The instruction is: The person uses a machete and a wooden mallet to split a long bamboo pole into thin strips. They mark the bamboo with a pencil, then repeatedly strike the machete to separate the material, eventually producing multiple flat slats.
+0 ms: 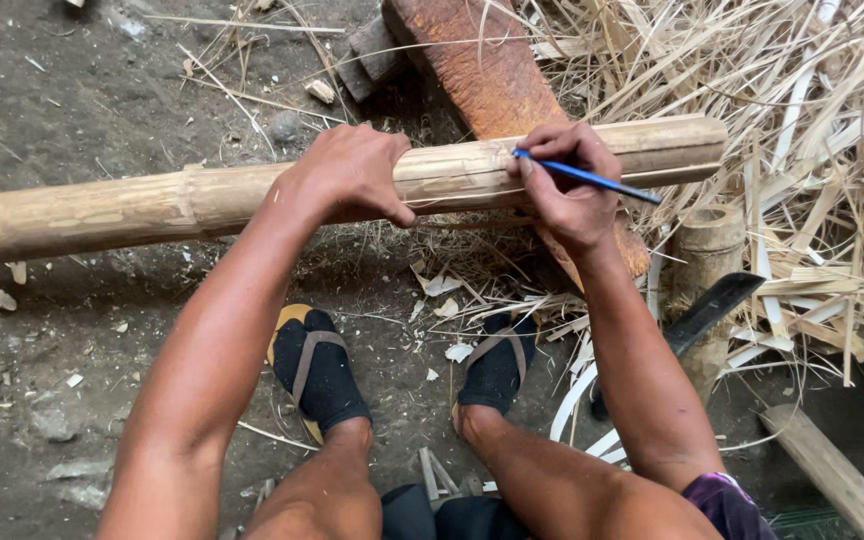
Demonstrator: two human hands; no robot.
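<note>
A long pale bamboo pole (122,208) lies across the view from the left edge to the upper right. My left hand (352,172) grips it from above near its middle. My right hand (567,185) holds a blue pencil (592,179), its tip touching the top of the pole just right of my left hand. The pole rests on a reddish-brown wooden plank (482,70) that runs under it. My two feet, in dark socks and sandals, stand on the dirt below the pole.
A heap of pale bamboo strips and shavings (802,150) fills the right side. A dark blade (707,310) leans on a short bamboo stump (707,245). A wooden board (832,470) lies at the lower right. Grey dirt ground (72,90) spreads to the left.
</note>
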